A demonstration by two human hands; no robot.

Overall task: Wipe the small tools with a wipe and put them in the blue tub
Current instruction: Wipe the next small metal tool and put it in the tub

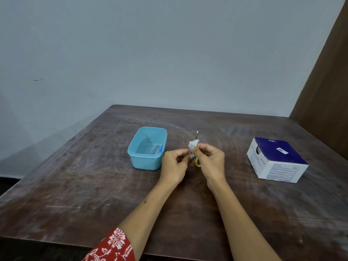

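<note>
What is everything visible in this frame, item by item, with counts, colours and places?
blue tub: one, light blue, left of centre on the table, open
tools in tub: two by the look, one grey, one blue, against its right wall
small tool: one, metal tip up, yellow handle below, held between the hands
wipe: one, white, wrapped round the tool's shaft
box: one, white with dark blue top, right side of table
table: one, dark brown, scuffed
sleeve: one, red with white flowers, bottom edge
left hand: pinches the tool's lower part
right hand: pinches the wipe on the tool
</note>
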